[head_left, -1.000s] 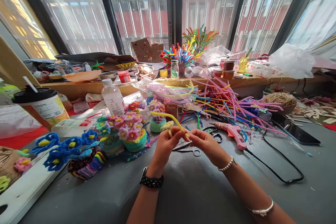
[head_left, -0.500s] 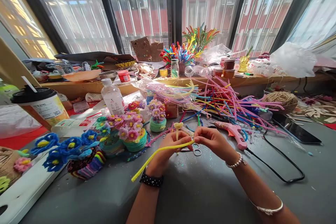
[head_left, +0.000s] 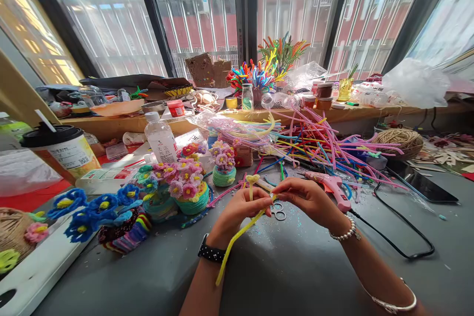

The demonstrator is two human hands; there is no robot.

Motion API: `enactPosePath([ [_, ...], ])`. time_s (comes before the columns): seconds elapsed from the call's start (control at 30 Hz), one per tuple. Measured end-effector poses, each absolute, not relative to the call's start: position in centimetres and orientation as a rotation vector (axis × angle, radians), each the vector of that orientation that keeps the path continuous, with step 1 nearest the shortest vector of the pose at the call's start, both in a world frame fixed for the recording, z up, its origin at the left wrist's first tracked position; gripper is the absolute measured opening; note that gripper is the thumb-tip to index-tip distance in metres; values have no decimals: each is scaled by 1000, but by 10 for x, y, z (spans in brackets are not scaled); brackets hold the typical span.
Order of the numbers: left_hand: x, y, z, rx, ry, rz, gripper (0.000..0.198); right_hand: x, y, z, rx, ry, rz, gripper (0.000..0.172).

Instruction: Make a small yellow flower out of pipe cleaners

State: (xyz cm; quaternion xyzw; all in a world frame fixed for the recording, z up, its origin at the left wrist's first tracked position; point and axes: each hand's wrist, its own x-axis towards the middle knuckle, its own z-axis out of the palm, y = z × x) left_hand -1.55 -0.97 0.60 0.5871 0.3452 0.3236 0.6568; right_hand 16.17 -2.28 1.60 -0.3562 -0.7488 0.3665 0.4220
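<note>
A bright yellow pipe cleaner (head_left: pixel 237 241) runs between my two hands, its free end hanging down past my left wrist. My left hand (head_left: pixel 240 215) is closed, its fingers pinching the pipe cleaner. Above its fingers rises a pale yellow pipe cleaner piece (head_left: pixel 252 179) with a looped, lobed top on a straight stem, apparently in the same grip. Closed in a pinch, my right hand (head_left: pixel 310 202) has the upper end of the yellow pipe cleaner at its fingertips. Small scissors (head_left: pixel 279 213) lie on the table behind the hands, partly covered by them.
A pink glue gun (head_left: pixel 335 188) with a black cord lies right of my hands. Behind is a heap of coloured pipe cleaners (head_left: pixel 322 143). Pipe cleaner flowers (head_left: pixel 185 180), a bottle (head_left: pixel 162 140) and a drink cup (head_left: pixel 61 153) stand left; a phone (head_left: pixel 425 185) lies right.
The yellow pipe cleaner's free end has swung down and to the right, now hanging more steeply. My right hand has turned slightly, and the fingertips still meet near the pale piece.
</note>
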Motion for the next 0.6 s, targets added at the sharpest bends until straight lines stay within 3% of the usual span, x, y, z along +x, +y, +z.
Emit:
enactPosePath([
  [0.5, -12, -11, 7, 1320, 827, 797, 23, 150, -29, 13, -965, -1848, 416, 14],
  [0.6, -10, -12, 7, 1317, 844, 852, 24, 148, -30, 14, -981, -1738, 540, 12],
])
